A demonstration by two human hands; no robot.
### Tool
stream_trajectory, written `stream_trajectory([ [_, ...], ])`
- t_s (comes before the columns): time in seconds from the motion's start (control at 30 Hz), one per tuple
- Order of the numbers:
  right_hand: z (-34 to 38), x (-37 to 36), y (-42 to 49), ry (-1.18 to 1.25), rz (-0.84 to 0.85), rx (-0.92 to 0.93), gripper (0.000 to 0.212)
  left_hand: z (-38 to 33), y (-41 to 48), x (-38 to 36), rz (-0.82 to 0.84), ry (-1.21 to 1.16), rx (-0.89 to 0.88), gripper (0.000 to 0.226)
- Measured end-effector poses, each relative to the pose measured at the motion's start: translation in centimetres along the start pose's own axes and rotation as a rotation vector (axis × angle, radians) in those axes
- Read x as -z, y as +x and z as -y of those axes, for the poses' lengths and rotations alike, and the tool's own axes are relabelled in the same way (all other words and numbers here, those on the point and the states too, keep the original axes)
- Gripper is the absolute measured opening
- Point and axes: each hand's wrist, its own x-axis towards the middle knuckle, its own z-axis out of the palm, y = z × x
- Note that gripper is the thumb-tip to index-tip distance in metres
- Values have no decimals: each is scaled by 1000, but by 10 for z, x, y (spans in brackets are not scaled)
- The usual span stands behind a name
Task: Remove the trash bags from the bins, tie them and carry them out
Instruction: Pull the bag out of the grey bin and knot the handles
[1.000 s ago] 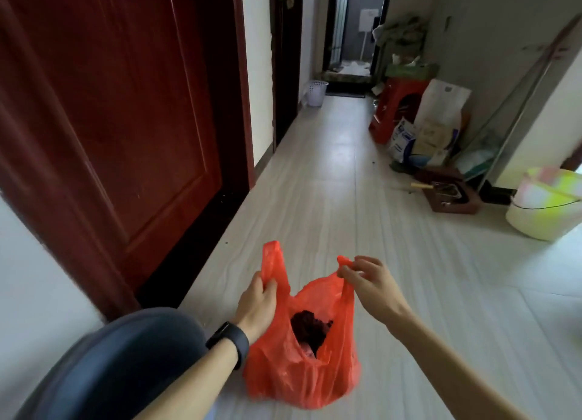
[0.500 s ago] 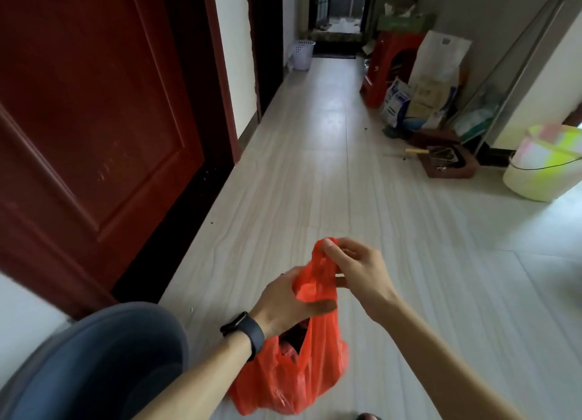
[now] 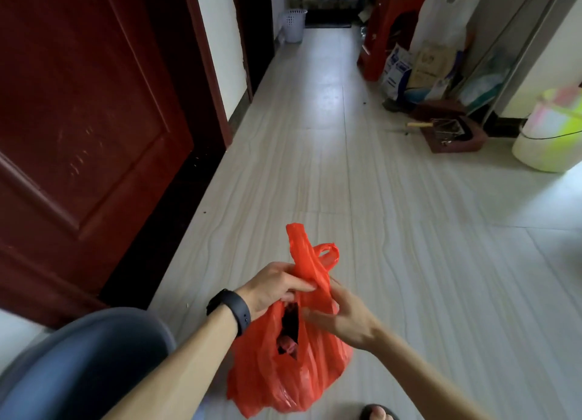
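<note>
Red plastic trash bag (image 3: 302, 378), one, standing on pale tiled floor (image 3: 409, 230) between the forearms. Handles crossed, sticking up beyond the fingers. Neck clenched from the left by left hand (image 3: 274, 289); handle strip pinched at right by right hand (image 3: 346, 319).

Left hand (image 3: 273, 289) and right hand (image 3: 344, 319) (forearms bare) pinch the bag (image 3: 299, 375).

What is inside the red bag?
The gap in the bag shows a dark lump with a pinkish thing below it. The red plastic hides the rest.
</note>
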Motion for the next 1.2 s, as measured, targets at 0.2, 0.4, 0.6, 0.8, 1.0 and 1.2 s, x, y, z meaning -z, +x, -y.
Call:
stream_trajectory([
  [0.2,-25,-33,14,86,-406,-210,24,3,5,29,-717,-142,-217,32],
  [0.4,-32,-44,29,277,-557,-418,23,65,-17,35,-766,196,-198,76],
  [0.6,-33,-50,36,408,-418,-576,23,100,9,33,-747,275,-59,52],
  [0.8,-53,-48,26,560,-468,-817,23,99,25,13,-876,-475,67,47],
  [1.0,-40,-56,26,996,-612,-650,27,109,29,-6,-528,-602,255,42],
  [1.2,-53,-61,32,1004,-504,-880,15,120,29,-11,-578,-720,145,19],
])
